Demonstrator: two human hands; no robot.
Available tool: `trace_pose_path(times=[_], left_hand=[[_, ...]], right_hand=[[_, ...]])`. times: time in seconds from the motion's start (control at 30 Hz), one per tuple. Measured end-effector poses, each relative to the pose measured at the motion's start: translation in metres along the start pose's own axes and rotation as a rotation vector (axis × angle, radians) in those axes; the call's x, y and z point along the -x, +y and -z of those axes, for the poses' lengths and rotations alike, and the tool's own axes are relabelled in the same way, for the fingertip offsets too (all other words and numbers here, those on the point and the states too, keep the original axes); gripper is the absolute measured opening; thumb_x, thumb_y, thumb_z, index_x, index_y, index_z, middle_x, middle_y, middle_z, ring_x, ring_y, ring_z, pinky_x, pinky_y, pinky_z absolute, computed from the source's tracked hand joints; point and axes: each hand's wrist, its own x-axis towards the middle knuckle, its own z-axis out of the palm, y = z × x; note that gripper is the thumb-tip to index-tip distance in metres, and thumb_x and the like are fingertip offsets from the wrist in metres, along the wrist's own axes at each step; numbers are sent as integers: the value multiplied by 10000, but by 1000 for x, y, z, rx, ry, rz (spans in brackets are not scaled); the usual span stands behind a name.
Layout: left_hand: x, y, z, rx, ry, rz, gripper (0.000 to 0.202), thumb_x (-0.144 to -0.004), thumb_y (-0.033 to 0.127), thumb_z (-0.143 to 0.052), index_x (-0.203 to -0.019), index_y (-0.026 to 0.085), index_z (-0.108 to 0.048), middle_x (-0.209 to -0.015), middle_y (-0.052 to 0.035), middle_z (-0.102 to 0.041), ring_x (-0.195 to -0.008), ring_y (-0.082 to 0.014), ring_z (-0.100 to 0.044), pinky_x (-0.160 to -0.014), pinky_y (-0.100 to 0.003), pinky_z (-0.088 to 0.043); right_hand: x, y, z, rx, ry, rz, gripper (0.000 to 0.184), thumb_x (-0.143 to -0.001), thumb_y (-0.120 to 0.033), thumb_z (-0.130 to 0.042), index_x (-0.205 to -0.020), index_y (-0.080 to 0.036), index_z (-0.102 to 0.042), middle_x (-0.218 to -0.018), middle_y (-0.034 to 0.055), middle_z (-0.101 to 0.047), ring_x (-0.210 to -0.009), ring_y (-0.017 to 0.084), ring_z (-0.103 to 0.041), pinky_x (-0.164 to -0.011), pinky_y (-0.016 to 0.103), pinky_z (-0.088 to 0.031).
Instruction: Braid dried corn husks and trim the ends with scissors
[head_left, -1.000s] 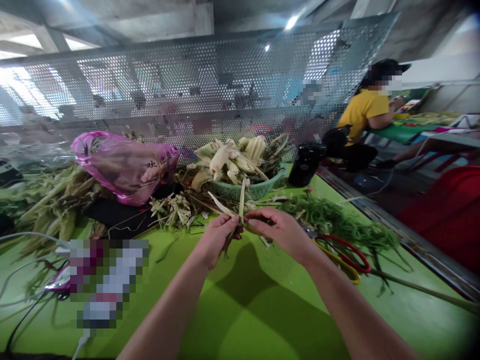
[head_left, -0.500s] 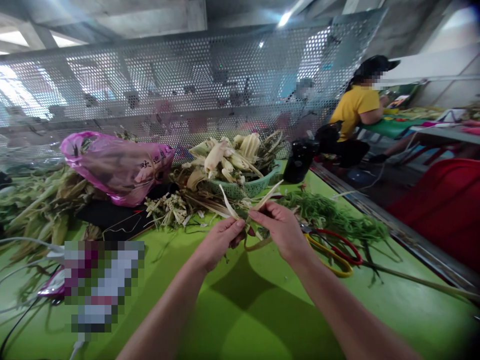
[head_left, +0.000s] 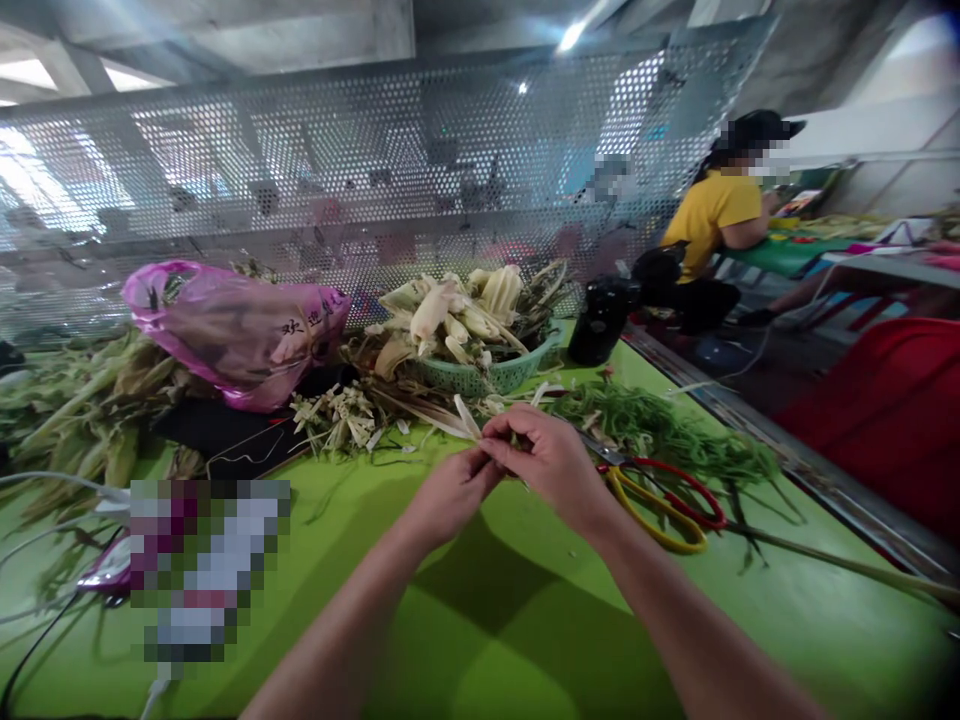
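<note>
My left hand [head_left: 456, 492] and my right hand [head_left: 544, 455] meet over the green table, fingertips pinched close together. Between them is a pale strip of corn husk [head_left: 466, 418], its end sticking up past the fingers; most of it is hidden by the hands. Scissors [head_left: 660, 505] with one red and one yellow handle loop lie just right of my right hand, blades partly behind it. Beyond the hands lie cut husk pieces [head_left: 341, 418] and a bunch of thin green strands [head_left: 660, 425].
A green basket [head_left: 487, 378] of corn husks stands at the back, beside a black container [head_left: 600, 320]. A pink plastic bag [head_left: 240, 335] and heaped husks [head_left: 90, 410] fill the left. Cables run along the left edge. A person in yellow [head_left: 716, 215] sits beyond the table's right edge.
My hands have come closer together, the right one moving left over the left fingertips. The husk ends that spread apart earlier are now mostly covered, and the loop below the hands is out of sight.
</note>
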Motion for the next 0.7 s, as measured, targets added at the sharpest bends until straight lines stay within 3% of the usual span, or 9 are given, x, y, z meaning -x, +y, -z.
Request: trace_pose_path(times=[0.27, 0.37, 0.47, 0.57, 0.7], left_hand=[[5, 3, -4, 16, -57, 53, 367, -878, 447, -482, -906, 142, -683, -820, -39, -648, -733, -158, -523, -716, -281, -398], [3, 2, -4, 136, -48, 85, 333, -850, 441, -540, -874, 142, -686, -748, -16, -601, -674, -128, -463, -670, -263, -369], [0, 1, 0, 412, 83, 128, 315, -793, 449, -635, -877, 152, -701, -742, -8, -589, -650, -105, -446, -645, -242, -362], [-3, 1, 8, 679, 242, 126, 336, -754, 437, -694, -967, 179, -723, -894, -30, -642, -687, -95, -482, -690, -234, -394], [-4, 1, 17, 800, 393, 64, 360, -750, 389, -717, -1059, 205, -718, -960, -28, -655, -729, -88, -508, -654, -200, -382]], right_hand=[[3, -3, -10, -155, 77, -42, 56, -793, -222, -629, -742, -202, -640, -729, 7, -589, -702, 165, -557, -653, 290, -425], [2, -4, -10, -133, 97, 3, 52, -819, -217, -617, -773, -206, -637, -756, 13, -592, -724, 171, -566, -678, 298, -441], [2, -5, -5, 27, 222, 104, 63, -842, -235, -618, -896, -221, -647, -920, 53, -633, -901, 220, -581, -807, 350, -444], [4, -6, 1, 212, 367, 193, 121, -844, -252, -634, -964, -235, -633, -1028, 72, -637, -1023, 260, -552, -903, 409, -396], [9, -7, -2, 249, 282, 255, 39, -857, -252, -622, -826, -228, -620, -857, 38, -650, -878, 228, -572, -803, 374, -409]])
